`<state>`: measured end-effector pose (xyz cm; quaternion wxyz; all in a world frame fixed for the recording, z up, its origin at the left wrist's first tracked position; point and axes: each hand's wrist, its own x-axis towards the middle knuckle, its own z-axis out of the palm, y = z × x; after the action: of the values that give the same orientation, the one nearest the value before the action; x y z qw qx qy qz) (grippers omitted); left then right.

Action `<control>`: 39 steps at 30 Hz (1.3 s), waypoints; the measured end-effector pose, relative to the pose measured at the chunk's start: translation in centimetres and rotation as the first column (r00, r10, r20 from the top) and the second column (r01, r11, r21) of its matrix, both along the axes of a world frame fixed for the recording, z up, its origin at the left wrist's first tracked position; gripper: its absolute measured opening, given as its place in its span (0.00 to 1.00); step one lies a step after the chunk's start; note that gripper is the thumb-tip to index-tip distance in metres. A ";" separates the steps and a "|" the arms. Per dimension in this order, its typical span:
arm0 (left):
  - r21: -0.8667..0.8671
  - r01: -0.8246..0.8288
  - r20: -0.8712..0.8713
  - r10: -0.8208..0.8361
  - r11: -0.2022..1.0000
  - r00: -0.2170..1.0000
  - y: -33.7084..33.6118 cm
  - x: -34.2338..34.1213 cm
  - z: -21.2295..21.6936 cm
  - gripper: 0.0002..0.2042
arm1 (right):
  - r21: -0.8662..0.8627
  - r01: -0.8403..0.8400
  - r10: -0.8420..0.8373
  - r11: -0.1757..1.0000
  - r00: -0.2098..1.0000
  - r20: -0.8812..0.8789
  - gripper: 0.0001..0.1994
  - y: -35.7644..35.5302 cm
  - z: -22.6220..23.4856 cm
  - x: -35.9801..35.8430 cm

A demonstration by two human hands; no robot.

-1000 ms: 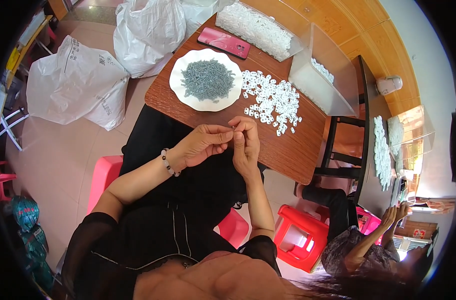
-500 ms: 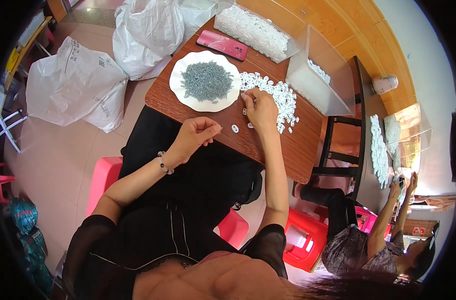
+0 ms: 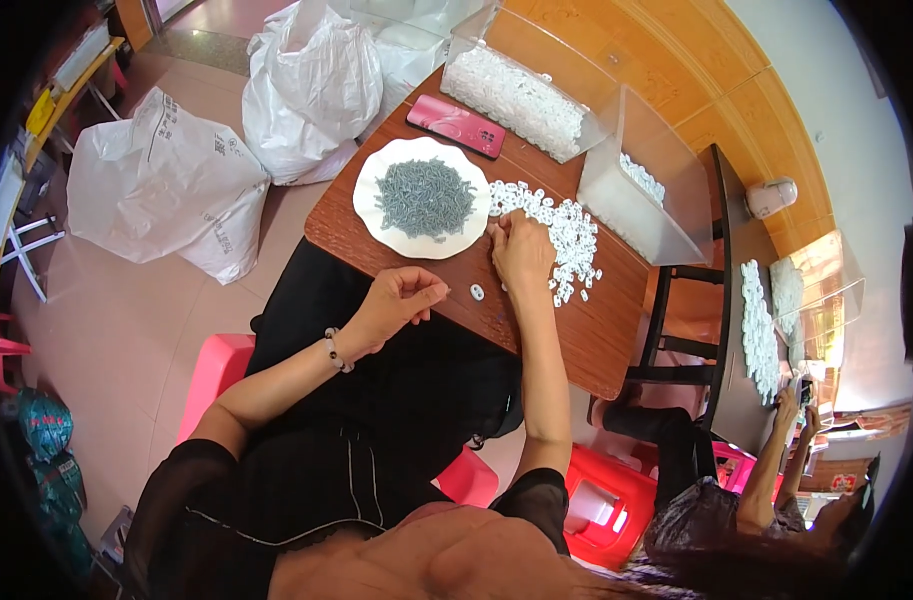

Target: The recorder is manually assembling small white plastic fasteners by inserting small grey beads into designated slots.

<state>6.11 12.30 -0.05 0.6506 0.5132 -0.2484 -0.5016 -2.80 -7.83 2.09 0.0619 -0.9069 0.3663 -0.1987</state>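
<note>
1. Right hand (image 3: 524,252), at the near-left edge of the loose white pieces (image 3: 574,238). I judge the step in hand to be picking out one piece; best done with light fingertips, isolating it at the fringe and lifting straight up so its neighbours do not scatter.
2. Right hand state: fingers curled downward, back of the hand toward my camera. The knuckles hide the tips; I cannot tell whether a piece is pinched.
3. Left hand (image 3: 398,300), in front of the table's near edge: thumb and forefinger tips look pressed together, other fingers folded. Anything between them is too small for me to make out. I would keep this hand steady and close by, so the right has a short return path.
4. One single white piece (image 3: 477,292) lies flat on the table (image 3: 591,345), between the hands and apart from the spread. I would keep the right wrist clear of it.
5. Just left of the spread: scalloped white plate (image 3: 364,205) with a heap of short grey-green rods (image 3: 423,195).
6. Farther out I log a pink phone (image 3: 456,126) beyond the plate and a clear bin (image 3: 626,215) beyond the spread.
</note>
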 end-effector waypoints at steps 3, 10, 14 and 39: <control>0.005 0.007 0.008 -0.007 1.000 1.000 -0.2 0.0 -0.2 0.09 | 0.008 -0.003 0.004 1.000 1.000 -0.029 0.10 -0.1 -0.1 -0.2; 0.012 0.018 -0.001 -0.018 1.000 1.000 -0.2 0.0 -0.2 0.09 | 0.078 -0.020 0.019 0.997 1.000 0.024 0.09 -0.2 -0.3 -0.2; 0.003 0.027 0.011 -0.027 1.000 1.000 -0.1 0.0 -0.2 0.10 | 0.078 -0.021 0.016 0.997 0.998 0.066 0.11 -0.2 -0.5 -0.7; -0.030 0.034 0.181 -0.028 0.999 0.983 -0.1 -1.0 2.1 0.07 | 0.604 -0.243 -0.094 0.759 0.877 0.471 0.09 4.0 2.5 -7.0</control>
<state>5.09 12.23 2.00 0.6258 0.5420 -0.3226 -0.4589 -9.80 -3.82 4.61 0.4666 -0.7662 0.3476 -0.2728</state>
